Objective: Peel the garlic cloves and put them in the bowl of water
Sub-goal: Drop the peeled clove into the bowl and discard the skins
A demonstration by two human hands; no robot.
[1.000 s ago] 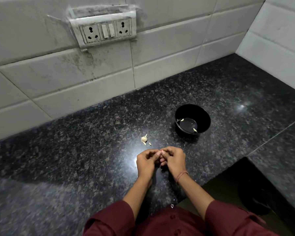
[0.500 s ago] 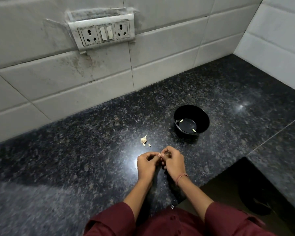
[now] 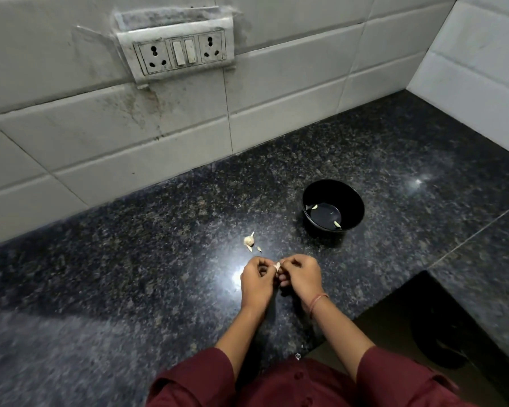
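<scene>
Black speckled granite countertop carries the work. Left hand and right hand sit knuckles-up just above it, fingers curled, both pinching one small pale garlic clove between their fingertips. Change against the frames from a second and half a second ago: there the fingertips are packed together and the clove is almost hidden. Now the hands sit slightly further apart and a pale flap, probably loosened skin, shows in the gap. Judgement: the peel has started to lift on this clove but is not off. Whether bare flesh is exposed cannot be told at this size. Beyond the right hand and a little to its right stands the round black bowl of water, holding two peeled pale cloves, one at its left side, one at its near side; count unchanged. Just beyond the left hand lies the remaining pale garlic piece with a pointed tip, a couple of tiny scraps beside it; position unchanged. Task reading: two cloves done, a third mid-peel, more stock waiting on the stone. Next calls for a clean strip of the skin, then a short carry forward-right to the bowl. Risk: the clove slips from the pinch.
</scene>
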